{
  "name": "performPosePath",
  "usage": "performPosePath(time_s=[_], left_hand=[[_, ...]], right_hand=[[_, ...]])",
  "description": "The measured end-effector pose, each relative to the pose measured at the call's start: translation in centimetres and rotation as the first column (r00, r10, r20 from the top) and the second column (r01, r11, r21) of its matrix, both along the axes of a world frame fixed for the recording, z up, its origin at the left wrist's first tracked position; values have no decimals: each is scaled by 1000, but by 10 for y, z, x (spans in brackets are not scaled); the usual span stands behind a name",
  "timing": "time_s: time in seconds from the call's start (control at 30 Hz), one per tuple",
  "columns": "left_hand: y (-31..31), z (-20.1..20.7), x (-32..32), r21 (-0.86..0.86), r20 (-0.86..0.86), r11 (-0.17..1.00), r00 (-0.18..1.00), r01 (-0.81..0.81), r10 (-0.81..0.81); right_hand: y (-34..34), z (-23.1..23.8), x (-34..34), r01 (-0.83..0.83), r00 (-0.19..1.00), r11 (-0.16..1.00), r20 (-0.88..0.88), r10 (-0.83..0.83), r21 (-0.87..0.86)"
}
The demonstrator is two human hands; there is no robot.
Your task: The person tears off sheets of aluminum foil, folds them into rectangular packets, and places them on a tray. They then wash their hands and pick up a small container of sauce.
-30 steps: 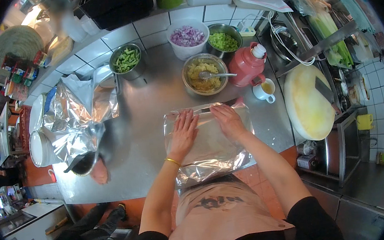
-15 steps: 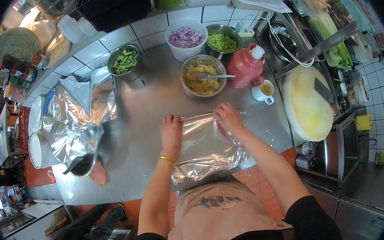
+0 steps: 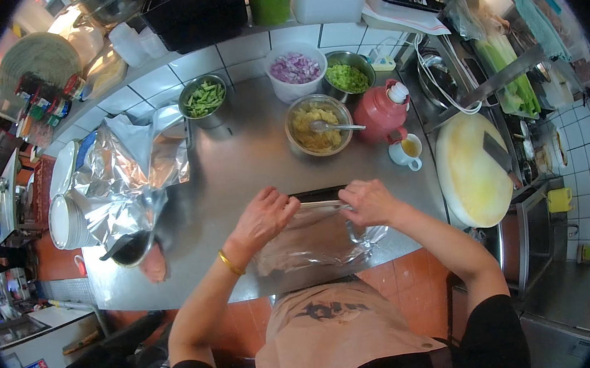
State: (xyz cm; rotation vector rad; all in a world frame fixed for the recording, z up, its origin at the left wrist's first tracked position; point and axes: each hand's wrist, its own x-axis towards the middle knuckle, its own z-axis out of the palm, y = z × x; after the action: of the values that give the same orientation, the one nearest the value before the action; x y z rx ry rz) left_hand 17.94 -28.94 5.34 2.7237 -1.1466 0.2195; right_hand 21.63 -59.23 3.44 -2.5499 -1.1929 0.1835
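Note:
A sheet of aluminium foil (image 3: 312, 243) lies crinkled on the steel table close to my apron. My left hand (image 3: 266, 214) pinches its far edge near the left corner, with the fingers closed. On the other side my right hand (image 3: 367, 203) grips the same edge, fingers bent round it. Between the two hands the edge runs as a straight, narrow band, raised a little, with a dark strip just beyond it. The foil under my fingertips is partly hidden.
Beyond the foil stand a bowl of yellowish mash (image 3: 319, 149) with a spoon, a tub of chopped red onion (image 3: 295, 69), bowls of cut greens (image 3: 204, 99), a pink jug (image 3: 378, 119) and a white cup (image 3: 406, 151). Foil-covered items (image 3: 118, 177) sit left, a round board (image 3: 472, 172) with a cleaver right.
Both hands have drawn the foil's far edge toward me and lifted it slightly. My elbows spread wider, and the whole view has shifted a little.

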Motion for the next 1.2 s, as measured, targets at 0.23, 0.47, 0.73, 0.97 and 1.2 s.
performPosePath(time_s=[0.23, 0.47, 0.73, 0.97, 1.2], left_hand=[[-20, 74, 21, 36, -124, 974, 968, 224, -218], [26, 138, 64, -324, -34, 945, 999, -32, 23], [94, 174, 23, -279, -243, 907, 937, -316, 252], [99, 152, 35, -111, -493, 909, 817, -401, 300], [64, 191, 37, -553, -307, 829, 945, -81, -113]], right_hand=[[50, 14, -6, 2, 975, 897, -199, 96, 441], [89, 64, -21, 378, 871, 670, -491, -24, 639], [93, 107, -32, 508, 778, 516, -625, 68, 689], [103, 111, -41, 551, 716, 497, -685, 131, 671], [107, 114, -48, 470, 808, 647, -588, -41, 600]])
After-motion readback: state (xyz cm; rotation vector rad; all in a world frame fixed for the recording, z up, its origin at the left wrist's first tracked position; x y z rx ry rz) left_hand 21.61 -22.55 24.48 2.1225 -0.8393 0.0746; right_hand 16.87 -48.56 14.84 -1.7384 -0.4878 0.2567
